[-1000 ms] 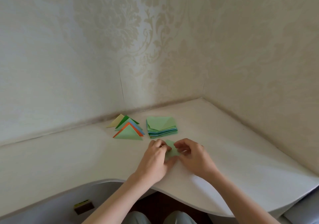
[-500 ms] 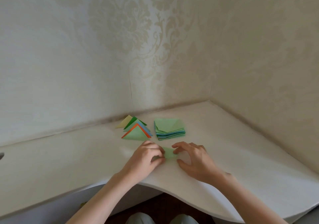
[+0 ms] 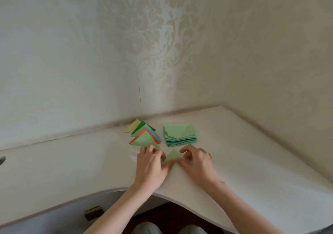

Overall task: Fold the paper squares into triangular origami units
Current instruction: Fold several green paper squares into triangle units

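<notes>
Head view, nearest you: your knees show below the curved edge of the white counter [image 3: 252, 170]. On it, your left hand [image 3: 150, 167] and right hand [image 3: 196, 163] meet over a light green folded triangle [image 3: 173, 156] lying flat, apex pointing away. Both thumbs press its near edge; the other fingers are curled above its side corners, so each grip is narrow and on the paper. Just beyond sits a fanned pile of finished triangles [image 3: 144, 134], with a stack of paper squares [image 3: 180, 133] beside it to the right. Patterned wallpaper [image 3: 144, 35] rises behind.
</notes>
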Demonstrator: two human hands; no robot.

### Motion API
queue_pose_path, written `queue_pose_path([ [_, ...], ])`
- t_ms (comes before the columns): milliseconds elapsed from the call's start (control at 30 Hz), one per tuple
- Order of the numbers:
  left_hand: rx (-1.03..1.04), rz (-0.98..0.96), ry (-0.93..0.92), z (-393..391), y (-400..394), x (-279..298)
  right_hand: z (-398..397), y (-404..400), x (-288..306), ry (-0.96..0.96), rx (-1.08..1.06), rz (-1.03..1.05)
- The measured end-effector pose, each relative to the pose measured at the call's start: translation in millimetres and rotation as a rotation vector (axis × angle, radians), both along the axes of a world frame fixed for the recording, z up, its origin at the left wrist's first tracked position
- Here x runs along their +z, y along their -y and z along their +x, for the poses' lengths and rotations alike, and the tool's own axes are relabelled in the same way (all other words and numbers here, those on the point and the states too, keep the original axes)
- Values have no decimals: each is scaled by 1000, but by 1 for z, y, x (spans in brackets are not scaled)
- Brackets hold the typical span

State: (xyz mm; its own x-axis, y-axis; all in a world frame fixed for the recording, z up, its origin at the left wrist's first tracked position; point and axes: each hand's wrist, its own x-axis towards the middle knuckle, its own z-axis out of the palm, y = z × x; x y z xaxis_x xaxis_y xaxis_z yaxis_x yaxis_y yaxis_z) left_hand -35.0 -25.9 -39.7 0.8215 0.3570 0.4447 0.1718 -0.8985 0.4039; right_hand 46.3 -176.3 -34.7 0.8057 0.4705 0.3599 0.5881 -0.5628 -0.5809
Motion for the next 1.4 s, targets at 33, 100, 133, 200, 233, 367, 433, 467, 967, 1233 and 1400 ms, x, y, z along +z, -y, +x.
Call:
queue_pose_path([
  [33, 17, 14, 1, 0, 0, -1, 0, 0, 0, -4, -4, -1],
  [100, 36, 9, -5, 0, 0, -3, 1, 0, 0, -25, -17, -1],
  [133, 42, -6, -21, -1, -1, -3, 1, 0, 0, -44, -25, -2],
  [200, 49, -47, -54, -3, -2, -2, 2, -1, 0, -87, -37, 14],
  [233, 48, -72, -63, -3, -3, -1, 3, -1, 1, -112, -39, 24],
  [367, 27, -189, -87, -7, -13, 5, 9, 1, 5, -216, -10, 59],
  [433, 8, -210, -96, -8, -16, 7, 9, 4, 7, -237, 2, 78],
  [467, -3, -222, -101, -9, -17, 9, 9, 5, 8, -242, 7, 88],
  [967, -27, -95, -83, 5, 23, 16, 4, 4, 2, -168, 10, 120],
  [1233, -53, -311, -94, 5, 17, 21, 2, 6, 1, -154, 13, 135],
  [1400, -63, -373, -74, 0, 12, 18, 5, 2, 9, -209, 12, 79],
])
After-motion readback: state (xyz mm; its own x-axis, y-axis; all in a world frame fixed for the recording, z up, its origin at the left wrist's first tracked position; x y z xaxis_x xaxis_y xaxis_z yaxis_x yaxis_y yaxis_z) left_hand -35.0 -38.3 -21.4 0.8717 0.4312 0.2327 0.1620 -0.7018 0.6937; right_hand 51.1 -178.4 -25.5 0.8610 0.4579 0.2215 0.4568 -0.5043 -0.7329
